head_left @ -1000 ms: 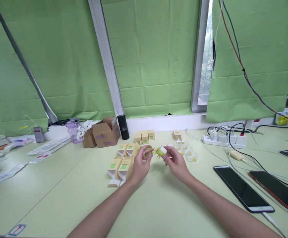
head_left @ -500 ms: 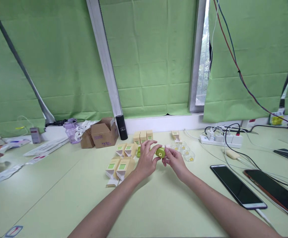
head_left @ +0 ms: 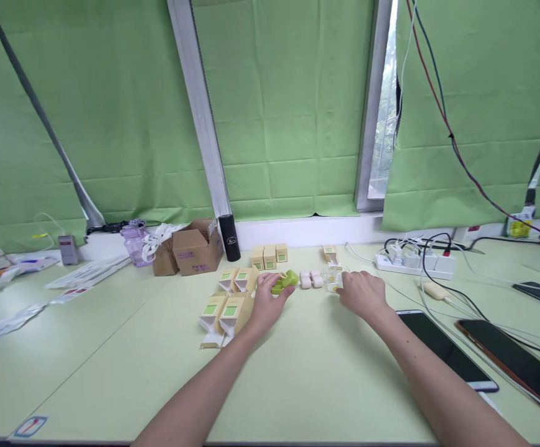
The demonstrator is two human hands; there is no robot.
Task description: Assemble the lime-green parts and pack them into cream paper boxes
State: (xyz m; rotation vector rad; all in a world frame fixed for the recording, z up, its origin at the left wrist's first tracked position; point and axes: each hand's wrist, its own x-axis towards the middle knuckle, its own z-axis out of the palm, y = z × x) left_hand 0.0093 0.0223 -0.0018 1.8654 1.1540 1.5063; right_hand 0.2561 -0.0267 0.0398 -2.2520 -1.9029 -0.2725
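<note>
My left hand (head_left: pixel 270 299) is closed on a small rounded green case (head_left: pixel 290 278), held between thumb and fingers. More green shows under those fingers, partly hidden. My right hand (head_left: pixel 363 294) is over on the right, its curled fingers at a small clear plastic case (head_left: pixel 332 280) with yellow spots. The hand covers the other clear cases there. Between the hands lie several small pale pink cases (head_left: pixel 311 279). Left of my left hand, open cardboard boxes (head_left: pixel 231 308) with green labels lie on the table.
Small closed boxes (head_left: pixel 269 256) stand behind, and one open box (head_left: pixel 330 254) lies near the wall. Farther left are a brown carton (head_left: pixel 198 251) and a black bottle (head_left: pixel 229 238). To the right are a power strip (head_left: pixel 414 265), cables and phones (head_left: pixel 442 347).
My hands have moved apart. The left took the green case left and down beside other green pieces; the right moved right to the clear cases. The pink cases have come into view.
</note>
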